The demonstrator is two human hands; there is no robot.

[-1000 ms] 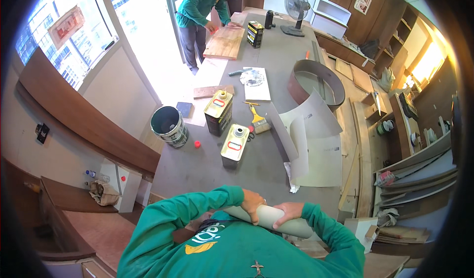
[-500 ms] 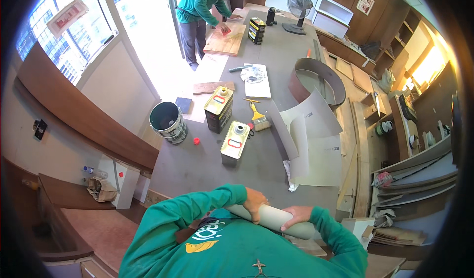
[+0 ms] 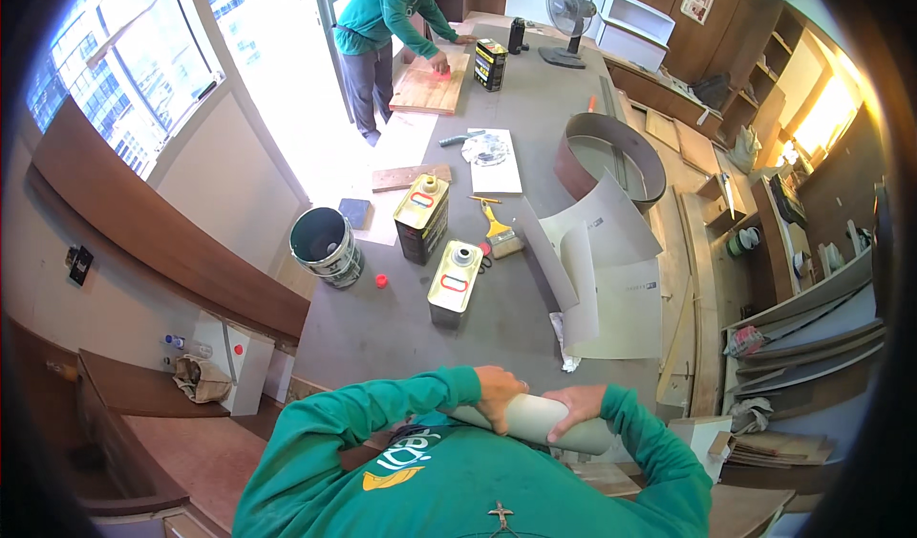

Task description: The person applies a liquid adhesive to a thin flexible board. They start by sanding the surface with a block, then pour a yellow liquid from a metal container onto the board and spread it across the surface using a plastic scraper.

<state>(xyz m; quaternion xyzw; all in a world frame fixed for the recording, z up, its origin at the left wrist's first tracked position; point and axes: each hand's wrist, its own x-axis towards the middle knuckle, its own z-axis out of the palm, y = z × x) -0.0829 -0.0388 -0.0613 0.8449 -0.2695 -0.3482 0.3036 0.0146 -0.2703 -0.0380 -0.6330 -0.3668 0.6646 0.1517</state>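
Observation:
Close to my body, at the near edge of the table, I hold a rolled pale grey-green sheet [image 3: 537, 419]. My left hand [image 3: 499, 397] is closed over its left part, fingers wrapped on top. My right hand [image 3: 577, 406] grips the roll further right, with the thumb pressed along its upper side. The roll's left end is hidden by my sleeve and chest. Beyond it on the right of the table lie loose curled sheets [image 3: 611, 299] of a similar pale colour, with a crumpled white piece [image 3: 564, 342] by their near edge.
Two metal cans [image 3: 456, 288], a paint-stained bucket [image 3: 327, 247], a red cap [image 3: 382, 281] and a yellow-handled brush [image 3: 499, 228] stand or lie on the grey table [image 3: 382, 342]. Further off are an oval brown ring [image 3: 611, 161] and a fan [image 3: 569, 22]. A co-worker [image 3: 394, 22] rubs a wooden board [image 3: 430, 84].
My hands keep their grip on the roll, with only slight movement. The co-worker's hand has shifted a little on the board, and the view has tilted slightly.

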